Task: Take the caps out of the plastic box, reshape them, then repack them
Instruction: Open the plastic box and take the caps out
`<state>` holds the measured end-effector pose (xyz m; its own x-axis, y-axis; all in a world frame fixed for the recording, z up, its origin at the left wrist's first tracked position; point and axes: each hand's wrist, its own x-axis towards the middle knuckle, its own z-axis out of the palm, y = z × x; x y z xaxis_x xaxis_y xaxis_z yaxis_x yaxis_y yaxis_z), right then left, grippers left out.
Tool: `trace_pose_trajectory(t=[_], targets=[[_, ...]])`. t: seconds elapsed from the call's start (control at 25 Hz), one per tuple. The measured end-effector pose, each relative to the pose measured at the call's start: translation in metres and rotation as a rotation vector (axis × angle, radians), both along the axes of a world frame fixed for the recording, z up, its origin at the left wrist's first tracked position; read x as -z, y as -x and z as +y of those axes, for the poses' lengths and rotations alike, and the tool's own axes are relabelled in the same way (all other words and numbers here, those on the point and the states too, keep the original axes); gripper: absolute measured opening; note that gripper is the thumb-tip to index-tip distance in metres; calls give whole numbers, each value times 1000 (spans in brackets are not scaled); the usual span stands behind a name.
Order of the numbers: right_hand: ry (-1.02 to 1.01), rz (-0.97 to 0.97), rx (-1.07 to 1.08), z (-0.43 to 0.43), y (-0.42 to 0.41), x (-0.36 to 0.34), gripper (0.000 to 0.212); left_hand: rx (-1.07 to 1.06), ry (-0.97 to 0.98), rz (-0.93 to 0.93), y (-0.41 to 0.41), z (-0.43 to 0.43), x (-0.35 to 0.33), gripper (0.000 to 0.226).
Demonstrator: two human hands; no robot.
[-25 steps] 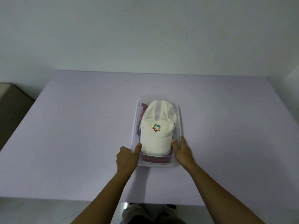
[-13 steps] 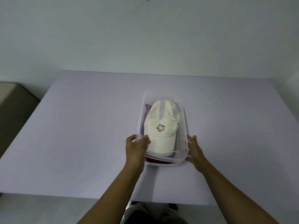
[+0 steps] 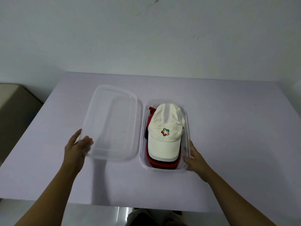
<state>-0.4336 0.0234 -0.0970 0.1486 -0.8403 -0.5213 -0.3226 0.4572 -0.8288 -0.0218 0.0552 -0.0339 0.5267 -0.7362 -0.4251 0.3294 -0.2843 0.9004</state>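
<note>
There is one clear plastic box [image 3: 187,123], one clear lid [image 3: 114,124] and two hands. In the box I count one white cap [image 3: 164,144] on top. Under it are red caps [image 3: 161,164], and I see at least two red brims there and a dark edge at the left, but the exact number I cannot tell.

The left hand [image 3: 78,147] grips the near left corner of the lid, with fingers [image 3: 87,141] under the plastic and visible through it. From this grip the lid stretches away and to the right, with its long axis pointing away from the person, and its right edge is just beside the box.

The right hand [image 3: 194,159] lies flat against the near right wall of the box, fingers straight, not curled around anything. The box is directly left of this hand and stands on the pale purple table [image 3: 236,128], with its long axis also pointing away from the person. The brim of the white cap points toward the person and the crown lies at the far end.

The box and lid are thin, transparent and rectangular with round corners. The white cap is smooth cloth with a mesh strip [image 3: 166,115] and a many-coloured logo [image 3: 165,132].
</note>
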Motion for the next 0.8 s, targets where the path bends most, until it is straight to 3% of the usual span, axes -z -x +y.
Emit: trace_pose_trajectory(t=[0.28,0.48,0.6,0.72,0.8], targets=[[-50,1,-33,-6,-6,-3,77,51,-166,76,7,-2,68,49],[-36,32,-74,-5,-6,0,82,385,-365,-415,-9,-2,93,39],[17,113,-113,-6,-9,1,79,375,-453,-513,-15,-6,106,37],[135,395,-266,-9,-13,-2,91,425,-524,-612,-9,-11,99,48],[400,590,-328,-13,-21,-14,107,388,-547,-746,6,-15,86,57]])
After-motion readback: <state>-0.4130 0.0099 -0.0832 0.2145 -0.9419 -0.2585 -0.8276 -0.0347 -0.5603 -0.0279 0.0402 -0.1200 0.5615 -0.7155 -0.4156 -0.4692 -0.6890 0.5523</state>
